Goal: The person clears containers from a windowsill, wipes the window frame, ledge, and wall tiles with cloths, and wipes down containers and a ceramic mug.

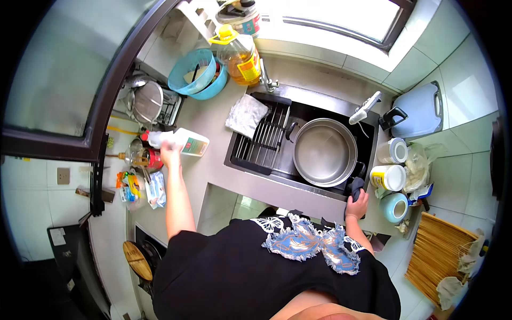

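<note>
My left hand [168, 152] is closed around the neck of a white spray bottle [193, 143] with a green-and-orange label and a red-tipped nozzle. The bottle is tilted on its side over the left counter. At the sink's front right corner, my right hand [358, 206] grips a dark grey cloth [354, 188]. A wide metal pot [325, 152] with black handles sits in the dark sink [368, 140]. To its left, a black-ended drying rack [262, 140] spans the basin, with a folded light grey cloth [247, 116] on its upper left corner.
An oil jug [242, 61] and blue bowls [193, 72] stand behind, near the faucet [268, 80]. White tubs [388, 177], a teal jar [394, 207] and a cutting board [421, 112] line the right side. Wipes [156, 189] and a strainer [148, 101] crowd the left.
</note>
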### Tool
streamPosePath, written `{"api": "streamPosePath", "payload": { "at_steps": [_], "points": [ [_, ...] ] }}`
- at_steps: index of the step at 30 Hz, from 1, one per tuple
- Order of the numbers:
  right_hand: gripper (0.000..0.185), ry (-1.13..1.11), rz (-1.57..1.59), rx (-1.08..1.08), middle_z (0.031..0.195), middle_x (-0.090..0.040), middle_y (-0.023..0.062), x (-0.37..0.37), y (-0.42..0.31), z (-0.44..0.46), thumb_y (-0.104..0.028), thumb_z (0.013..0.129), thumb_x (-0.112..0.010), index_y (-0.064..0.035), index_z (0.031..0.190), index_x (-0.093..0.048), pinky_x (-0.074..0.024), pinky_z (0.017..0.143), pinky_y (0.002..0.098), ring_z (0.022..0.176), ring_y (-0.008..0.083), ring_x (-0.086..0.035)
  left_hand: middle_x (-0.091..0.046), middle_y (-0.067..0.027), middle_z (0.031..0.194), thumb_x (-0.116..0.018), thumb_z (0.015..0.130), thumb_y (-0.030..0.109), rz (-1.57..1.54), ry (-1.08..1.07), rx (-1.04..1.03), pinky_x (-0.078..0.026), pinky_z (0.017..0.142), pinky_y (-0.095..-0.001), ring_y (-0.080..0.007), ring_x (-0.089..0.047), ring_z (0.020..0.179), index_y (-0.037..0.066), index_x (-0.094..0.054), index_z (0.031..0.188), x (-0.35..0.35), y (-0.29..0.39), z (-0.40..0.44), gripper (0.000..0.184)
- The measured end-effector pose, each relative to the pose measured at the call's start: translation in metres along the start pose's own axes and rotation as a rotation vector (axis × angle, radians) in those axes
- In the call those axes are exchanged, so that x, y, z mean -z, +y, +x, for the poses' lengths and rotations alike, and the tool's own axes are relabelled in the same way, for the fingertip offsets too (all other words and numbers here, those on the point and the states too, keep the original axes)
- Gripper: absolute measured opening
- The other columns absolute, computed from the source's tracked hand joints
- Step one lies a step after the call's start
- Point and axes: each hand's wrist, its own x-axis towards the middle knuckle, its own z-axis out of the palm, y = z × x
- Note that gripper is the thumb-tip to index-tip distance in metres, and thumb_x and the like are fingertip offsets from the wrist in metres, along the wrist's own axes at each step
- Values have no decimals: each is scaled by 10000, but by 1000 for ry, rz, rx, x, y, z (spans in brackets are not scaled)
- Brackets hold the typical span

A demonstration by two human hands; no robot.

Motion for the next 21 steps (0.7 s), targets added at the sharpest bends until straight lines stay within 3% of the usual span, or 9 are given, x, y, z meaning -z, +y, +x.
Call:
{"api": "streamPosePath", "payload": {
  "at_steps": [1, 3, 5, 9, 10, 14, 16, 17, 21],
  "points": [
    [590, 4, 9, -14, 1151, -577, 122, -2, 2, -1, -213, 717, -761, -156, 1274, -573, -508, 875, 496, 1051, 383, -604, -695, -177, 1187, -819, 777, 54, 21, 19, 71, -565, 922, -399, -275, -688, 1075, -15, -647, 1153, 10, 36, -24, 420],
    [590, 26, 7, 5, 1152, -581, 118, -5, 5, -3, -211, 713, -763, -151, 1270, -579, -509, 875, 495, 1052, 374, -608, -680, -171, 1137, -723, 814, -55, -66, 256, 212, -583, 899, -384, -284, -679, 1041, -24, -631, 1181, 12, 54, -46, 379],
    [592, 41, 12, 0, 1153, -581, 120, -11, 9, -4, -211, 709, -764, -146, 1269, -582, -507, 887, 492, 1061, 373, -605, -646, -155, 1098, -687, 832, -43, 142, 287, -185, -589, 843, -370, -266, -669, 982, -37, -631, 1163, 2, 137, -84, 336],
    [589, 34, 44, 20, 1138, -574, 131, -11, 15, -8, -207, 702, -761, -133, 1259, -583, -501, 911, 487, 1064, 383, -593, -652, -99, 1104, -696, 916, 41, -22, -32, -648, -563, 855, -323, -208, -674, 958, 2, -686, 1108, -75, 274, -103, 196],
    [587, 24, 46, 23, 1133, -573, 130, -11, 15, -8, -207, 701, -758, -134, 1256, -583, -502, 908, 488, 1058, 383, -594, -655, -119, 1110, -699, 923, 94, -169, -174, -612, -540, 943, -360, -236, -653, 1044, 10, -691, 1125, -99, 302, -100, 219],
    [588, 31, 43, 26, 1120, -570, 125, -12, 12, -8, -208, 694, -754, -146, 1253, -581, -507, 895, 490, 1040, 381, -595, -679, -135, 1161, -708, 935, 125, -524, -481, -545, -552, 936, -351, -225, -675, 1058, -37, -659, 1215, -231, 379, -60, 326],
    [593, 47, 37, 27, 1117, -569, 122, -12, 12, -9, -208, 688, -757, -150, 1250, -580, -509, 889, 488, 1035, 379, -597, -693, -181, 1099, -759, 893, 212, -409, -453, -558, -549, 875, -373, -255, -690, 1045, -56, -636, 1255, -314, 393, -21, 467],
    [597, 56, 29, 43, 1114, -569, 119, -12, 12, -9, -208, 681, -760, -154, 1248, -579, -511, 883, 486, 1030, 376, -598, -699, -199, 1082, -744, 888, 195, -235, -365, -814, -540, 863, -407, -294, -696, 1026, -35, -631, 1268, -353, 397, 12, 458],
    [603, 34, 22, 6, 1103, -568, 111, -7, 10, -8, -212, 668, -771, -160, 1237, -580, -513, 877, 481, 1024, 372, -601, -697, -175, 1058, -742, 902, 193, 195, -340, -787, -529, 834, -382, -263, -673, 982, -31, -637, 1222, -424, 451, 58, 405]
  ]
}}
